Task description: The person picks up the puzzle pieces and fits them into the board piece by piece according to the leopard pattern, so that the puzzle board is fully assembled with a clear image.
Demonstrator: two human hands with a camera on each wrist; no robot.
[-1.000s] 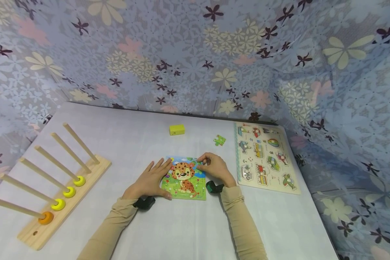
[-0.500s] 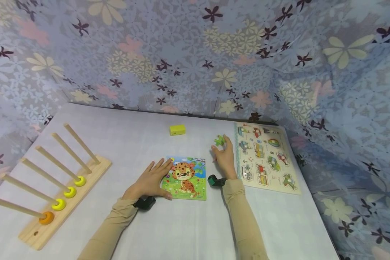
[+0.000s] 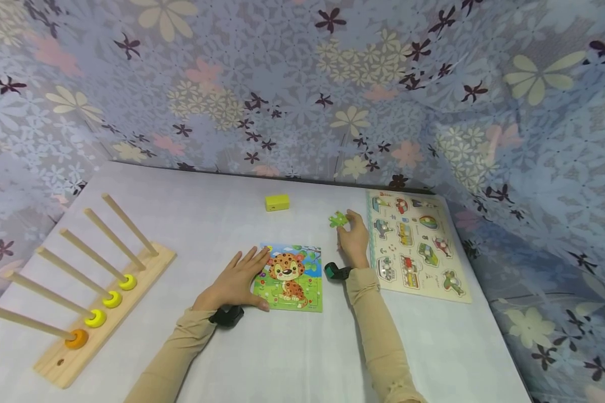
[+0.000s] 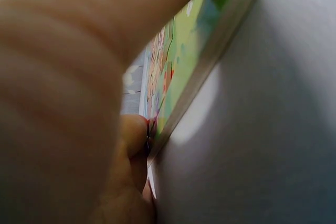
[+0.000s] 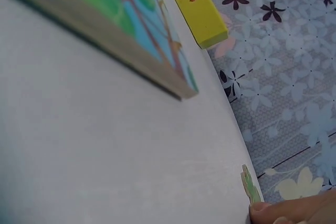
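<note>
A square jigsaw puzzle (image 3: pixel 294 280) with a spotted leopard cub on green and blue lies flat in the middle of the table. My left hand (image 3: pixel 236 281) rests along its left side with fingers spread, the fingertips at the upper left edge and the thumb at the lower edge. In the left wrist view, the puzzle's thick rim (image 4: pixel 202 66) runs right beside the thumb. Up and to the right of the puzzle, my right hand (image 3: pixel 353 239) pinches a green puzzle piece (image 3: pixel 338 219) between thumb and index finger. The right wrist view shows the piece (image 5: pixel 249 184) standing tilted at the thumb tip.
A yellow block (image 3: pixel 277 202) sits near the table's back edge. On the right lies a peg puzzle board (image 3: pixel 423 285) with vehicle pictures, close beside the right hand. At left stands a wooden base (image 3: pixel 106 302) with upright rods and several yellow and orange beads.
My right hand has left the puzzle's upper right corner, reached up and right to the loose green piece and taken hold of it. The left hand has stayed on the puzzle.
</note>
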